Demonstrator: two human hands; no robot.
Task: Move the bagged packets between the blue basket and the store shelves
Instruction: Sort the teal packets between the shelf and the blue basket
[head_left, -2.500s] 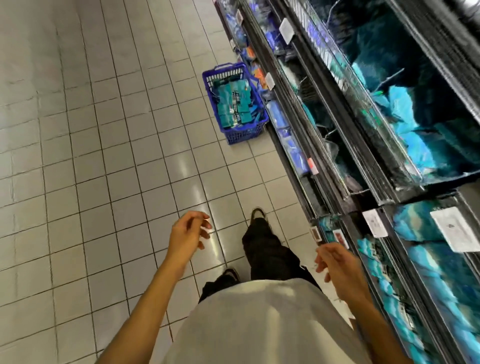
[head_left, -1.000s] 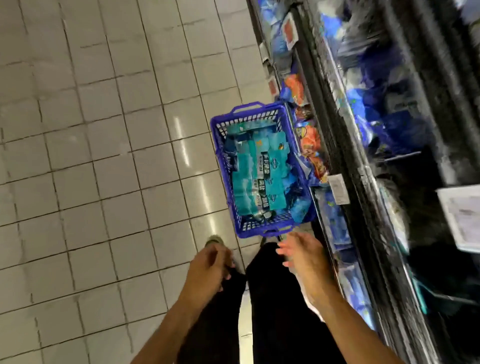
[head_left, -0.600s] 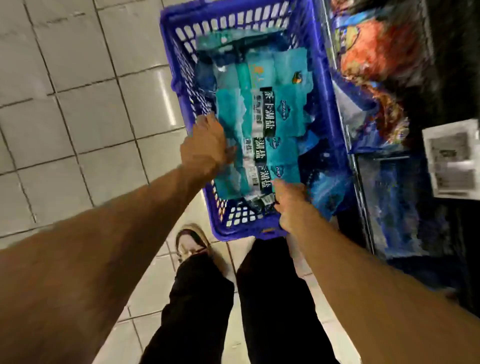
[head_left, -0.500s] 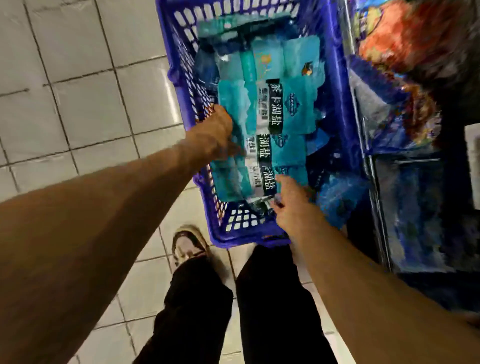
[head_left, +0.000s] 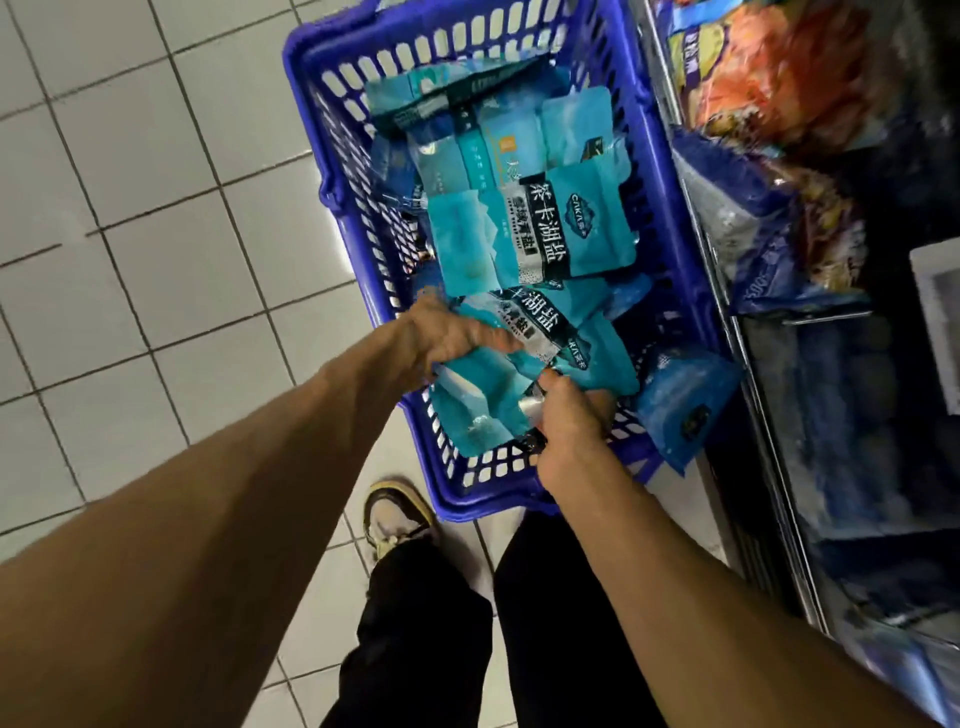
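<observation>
Head view, item one?
— Store shelves (head_left: 810, 364) on the right, blue basket (head_left: 670, 218) on the floor beside them.

And the hands?
— Left hand (head_left: 441, 338) and right hand (head_left: 566, 421) both clamped on the nearest packet (head_left: 524, 364), its long axis running left to right, at the basket's near end.

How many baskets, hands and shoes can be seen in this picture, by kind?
Blue basket: 1
Hands: 2, left hand and right hand, the right gripping a teal packet
Shoe: 1
Total: 4
</observation>
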